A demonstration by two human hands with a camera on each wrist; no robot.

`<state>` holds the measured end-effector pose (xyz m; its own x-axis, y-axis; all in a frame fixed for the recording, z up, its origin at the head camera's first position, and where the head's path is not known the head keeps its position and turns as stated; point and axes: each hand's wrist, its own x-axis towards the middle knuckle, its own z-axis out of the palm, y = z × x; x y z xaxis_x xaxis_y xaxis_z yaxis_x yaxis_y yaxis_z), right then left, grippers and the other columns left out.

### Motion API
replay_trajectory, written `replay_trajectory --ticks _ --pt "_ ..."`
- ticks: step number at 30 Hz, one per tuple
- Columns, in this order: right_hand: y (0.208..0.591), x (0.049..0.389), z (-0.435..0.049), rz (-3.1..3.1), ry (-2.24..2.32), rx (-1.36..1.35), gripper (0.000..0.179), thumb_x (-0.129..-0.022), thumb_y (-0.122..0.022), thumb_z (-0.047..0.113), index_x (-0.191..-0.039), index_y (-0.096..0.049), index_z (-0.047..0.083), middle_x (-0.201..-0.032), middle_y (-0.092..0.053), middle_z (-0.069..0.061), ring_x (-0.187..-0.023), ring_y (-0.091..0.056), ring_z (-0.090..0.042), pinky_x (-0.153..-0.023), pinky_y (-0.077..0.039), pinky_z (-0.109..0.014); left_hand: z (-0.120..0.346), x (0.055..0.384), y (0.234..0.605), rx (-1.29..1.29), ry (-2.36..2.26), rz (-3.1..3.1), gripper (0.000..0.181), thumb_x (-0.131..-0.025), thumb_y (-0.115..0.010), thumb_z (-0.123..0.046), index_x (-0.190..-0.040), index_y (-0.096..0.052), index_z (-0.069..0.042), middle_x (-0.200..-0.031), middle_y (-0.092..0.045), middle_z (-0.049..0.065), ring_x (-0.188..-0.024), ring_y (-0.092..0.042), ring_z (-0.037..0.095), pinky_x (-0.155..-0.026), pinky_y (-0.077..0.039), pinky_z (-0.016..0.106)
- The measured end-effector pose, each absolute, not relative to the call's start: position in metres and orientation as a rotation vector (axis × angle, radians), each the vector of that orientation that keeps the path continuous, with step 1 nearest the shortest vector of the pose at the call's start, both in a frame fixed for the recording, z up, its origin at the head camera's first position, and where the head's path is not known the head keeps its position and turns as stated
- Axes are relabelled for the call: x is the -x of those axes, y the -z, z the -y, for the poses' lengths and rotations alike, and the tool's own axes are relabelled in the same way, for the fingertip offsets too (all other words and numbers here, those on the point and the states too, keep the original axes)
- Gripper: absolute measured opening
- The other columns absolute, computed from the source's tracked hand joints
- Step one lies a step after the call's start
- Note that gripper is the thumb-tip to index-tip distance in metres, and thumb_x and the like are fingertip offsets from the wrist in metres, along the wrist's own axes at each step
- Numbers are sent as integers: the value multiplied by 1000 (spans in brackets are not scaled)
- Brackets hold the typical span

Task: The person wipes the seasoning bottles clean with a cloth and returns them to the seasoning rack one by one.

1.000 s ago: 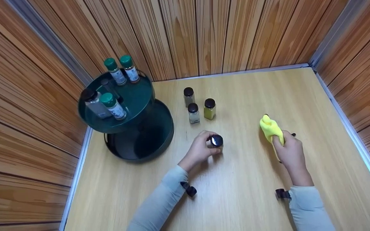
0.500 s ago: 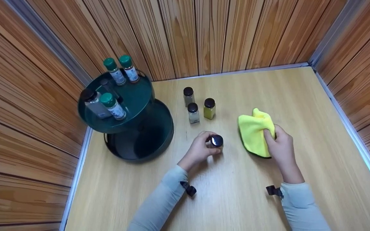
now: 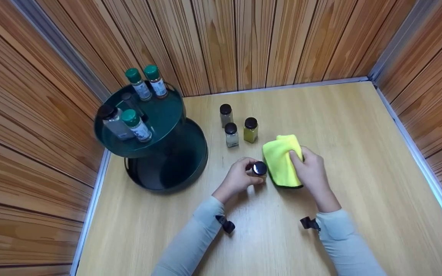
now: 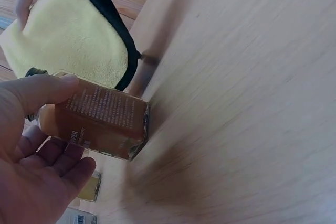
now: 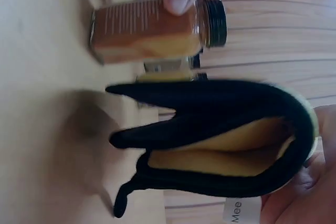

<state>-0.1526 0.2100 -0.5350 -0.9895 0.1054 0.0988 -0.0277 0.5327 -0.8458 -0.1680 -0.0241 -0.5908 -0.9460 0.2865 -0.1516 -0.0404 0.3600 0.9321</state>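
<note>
My left hand (image 3: 240, 177) grips a square glass spice jar (image 4: 105, 116) with a black lid and reddish-brown contents, standing on or just above the table. Thumb and fingers lie on opposite sides of it. To its right, my right hand (image 3: 314, 170) holds a folded yellow cloth (image 3: 280, 161) with a dark edge, close beside the jar; in the right wrist view a gap shows between cloth (image 5: 210, 135) and jar (image 5: 147, 30). Behind the left hand stand three black-lidded jars: a greyish one (image 3: 226, 116), a pale one (image 3: 231, 136) and a yellow-green one (image 3: 250, 130).
A dark green two-tier round rack (image 3: 167, 130) stands at the left. Its upper tier bears green-capped bottles (image 3: 139, 126) and a larger black-lidded jar (image 3: 115, 122). Wood-panelled walls (image 3: 251, 42) enclose the table (image 3: 359, 126) at the back and sides.
My right hand has moved left with the cloth, from well apart to right beside the held jar. The cloth has spread from a bunched shape. The left hand stays in place.
</note>
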Motion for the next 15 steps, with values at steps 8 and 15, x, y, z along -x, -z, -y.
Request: replay_trajectory --ticks 8,15 --pt "537 158 -177 2710 -1645 106 35 -106 -54 34 -110 -67 3 -82 -65 -10 -69 -60 -20 -65 -51 -33 26 169 590 -193 -1598 -2305 52 -77 -89 -7 -125 -67 -9 -128 -65 7 -124 -61 24 -108 -47 39" --pt "535 152 -147 2728 -1775 96 34 -106 -54 36 -113 -68 6 -86 -63 -9 -74 -58 -21 -67 -51 -34 25 169 591 -193 -1563 -2331 50 -78 -88 -9 -125 -68 -12 -126 -68 -1 -126 -61 20 -109 -46 37"
